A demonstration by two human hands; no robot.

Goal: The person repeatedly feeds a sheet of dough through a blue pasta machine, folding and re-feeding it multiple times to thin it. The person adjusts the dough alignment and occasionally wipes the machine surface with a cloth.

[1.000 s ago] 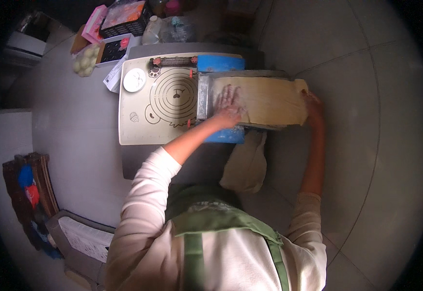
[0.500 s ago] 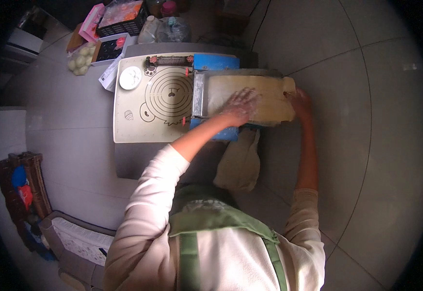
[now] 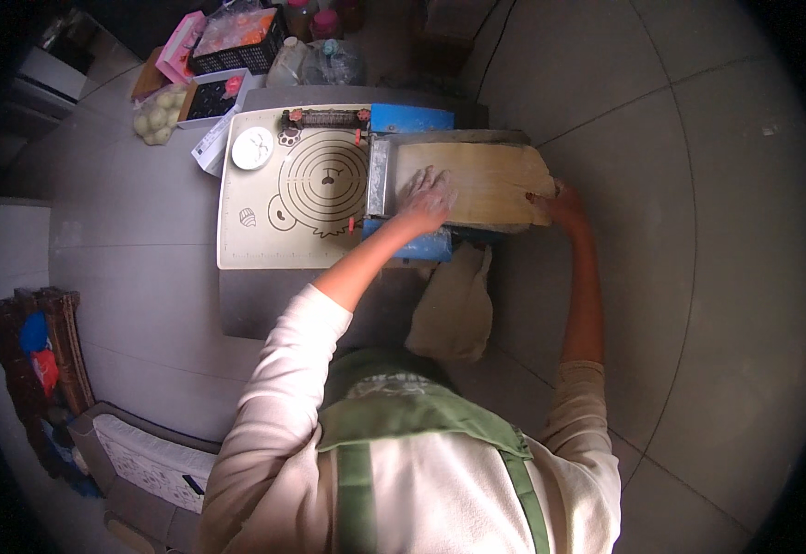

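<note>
A wide, pale dough sheet [image 3: 495, 180] lies over the metal tray of a blue dough-rolling machine [image 3: 412, 118]. My left hand [image 3: 429, 196], dusted with flour, rests on the left part of the sheet, close to the machine's metal bar, with its fingers spread. At the sheet's right end my right hand [image 3: 564, 208] pinches the edge between thumb and fingers. Below the machine, on the near side, hangs another pale piece of dough [image 3: 454, 309]; the machine hides its upper end.
Left of the machine lies a cream baking mat [image 3: 255, 245] with printed rings. On it stand a small white bowl [image 3: 252, 148] and a dark roller-like part [image 3: 327, 120]. Behind are a black basket [image 3: 236, 57], a bag of round pale things [image 3: 156, 118] and plastic jugs [image 3: 287, 63].
My left hand has slid left over the dough toward the metal bar. My right hand has shifted slightly nearer me along the sheet's end.
</note>
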